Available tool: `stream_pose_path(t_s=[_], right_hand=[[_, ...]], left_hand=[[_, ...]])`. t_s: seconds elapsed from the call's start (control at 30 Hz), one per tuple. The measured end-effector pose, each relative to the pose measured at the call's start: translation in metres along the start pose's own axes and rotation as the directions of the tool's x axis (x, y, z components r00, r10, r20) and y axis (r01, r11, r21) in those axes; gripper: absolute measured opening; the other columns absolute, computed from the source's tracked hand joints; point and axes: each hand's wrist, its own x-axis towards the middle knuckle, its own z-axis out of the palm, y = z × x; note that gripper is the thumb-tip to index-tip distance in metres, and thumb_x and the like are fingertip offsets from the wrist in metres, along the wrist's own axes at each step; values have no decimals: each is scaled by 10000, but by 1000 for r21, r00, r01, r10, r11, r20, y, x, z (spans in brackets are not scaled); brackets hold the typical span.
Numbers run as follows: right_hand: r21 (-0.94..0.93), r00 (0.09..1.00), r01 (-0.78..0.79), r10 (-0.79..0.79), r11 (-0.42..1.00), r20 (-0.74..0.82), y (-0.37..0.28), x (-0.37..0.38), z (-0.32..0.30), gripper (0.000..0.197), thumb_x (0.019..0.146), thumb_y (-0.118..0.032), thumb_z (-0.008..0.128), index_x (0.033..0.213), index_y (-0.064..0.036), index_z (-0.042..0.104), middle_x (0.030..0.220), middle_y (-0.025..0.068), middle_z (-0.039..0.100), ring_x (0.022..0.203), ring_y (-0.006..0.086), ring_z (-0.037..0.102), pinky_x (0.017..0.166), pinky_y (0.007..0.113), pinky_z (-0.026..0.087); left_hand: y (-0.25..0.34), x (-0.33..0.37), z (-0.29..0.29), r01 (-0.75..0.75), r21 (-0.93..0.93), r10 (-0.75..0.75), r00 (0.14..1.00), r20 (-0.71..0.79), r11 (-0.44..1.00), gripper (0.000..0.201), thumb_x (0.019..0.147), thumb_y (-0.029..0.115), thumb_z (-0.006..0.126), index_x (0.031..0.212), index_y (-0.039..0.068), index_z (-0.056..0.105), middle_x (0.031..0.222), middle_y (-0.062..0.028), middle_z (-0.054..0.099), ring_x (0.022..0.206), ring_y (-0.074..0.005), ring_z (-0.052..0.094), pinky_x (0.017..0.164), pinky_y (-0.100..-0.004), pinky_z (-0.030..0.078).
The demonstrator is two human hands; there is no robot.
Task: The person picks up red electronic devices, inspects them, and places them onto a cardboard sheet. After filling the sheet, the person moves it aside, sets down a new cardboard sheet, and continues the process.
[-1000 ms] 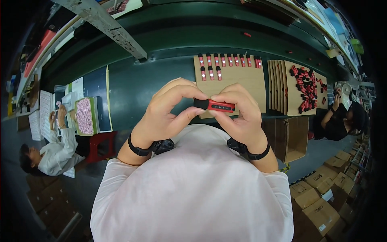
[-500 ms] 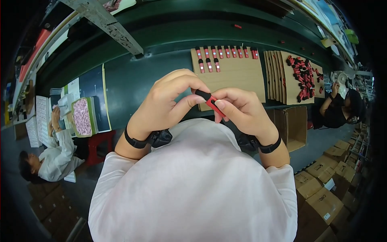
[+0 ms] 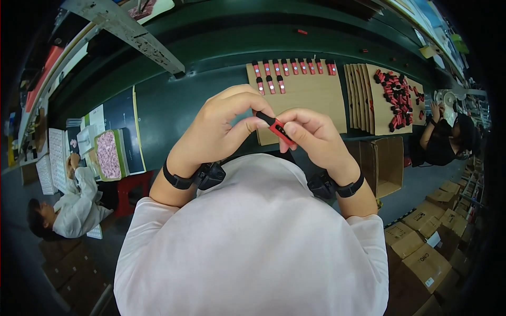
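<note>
A small red device with a black cap (image 3: 281, 131) is held between my two hands over the near edge of the bench. My left hand (image 3: 224, 124) pinches the black end between thumb and forefinger. The red end is gripped by my right hand (image 3: 315, 138), its thumb beside a dark recess in the face. Just beyond, a flat cardboard sheet (image 3: 311, 108) bears a back row of similar red devices (image 3: 295, 67) and a shorter second row (image 3: 270, 85) at its left.
Stacked cardboard sheets (image 3: 361, 100) stand right of the rows, beside a heap of red and black devices (image 3: 395, 100). Below is an open carton (image 3: 387, 166). A metal post (image 3: 132, 37) rises at the back left. Co-workers sit at left (image 3: 79, 210) and right (image 3: 443, 139).
My right thumb has lifted and shifted off the device's face, showing more of the recess. The device stays between both hands. The co-worker at left has lowered a hand.
</note>
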Motion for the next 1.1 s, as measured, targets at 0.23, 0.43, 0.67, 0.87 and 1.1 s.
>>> stream_pose_path(t_s=[0.23,0.43,0.67,0.87,1.1], right_hand=[[106,991,-130,127,986,37,17,14,-27,211,968,-180,555,1058,2,613,859,66,672,741,72,581,648,206,437],[26,967,-214,215,977,-136,53,35,-63,207,937,-175,595,1034,7,608,860,57,673,751,73,596,654,218,466],[-629,836,-371,-50,684,-547,155,83,-135,229,853,-200,660,979,-18,599,857,124,680,736,225,658,651,342,520],[-696,740,-562,-106,447,-665,187,107,-153,230,818,-221,671,927,-37,587,873,174,667,796,351,650,687,435,520],[-691,719,-553,-153,465,-678,199,119,-157,240,834,-227,661,951,-36,576,867,163,655,801,366,636,686,452,509]], left_hand=[[-20,12,2,25,22,-26,998,49,999,140,789,-3,659,926,17,640,905,-85,648,873,-237,611,934,-393,461],[-55,22,11,200,-21,-201,976,-84,980,191,784,-29,645,973,2,646,960,-97,636,897,-251,618,855,-325,470],[-144,8,4,389,271,-343,917,-204,880,163,817,10,637,978,-8,641,944,-127,636,877,-245,629,790,-324,490],[-191,2,-6,480,346,-412,875,-254,806,139,827,43,638,958,-5,645,921,-132,641,832,-251,637,752,-332,499],[-242,25,-21,484,380,-388,870,-302,788,130,849,27,622,967,-22,645,900,-134,651,837,-226,647,773,-308,498]])
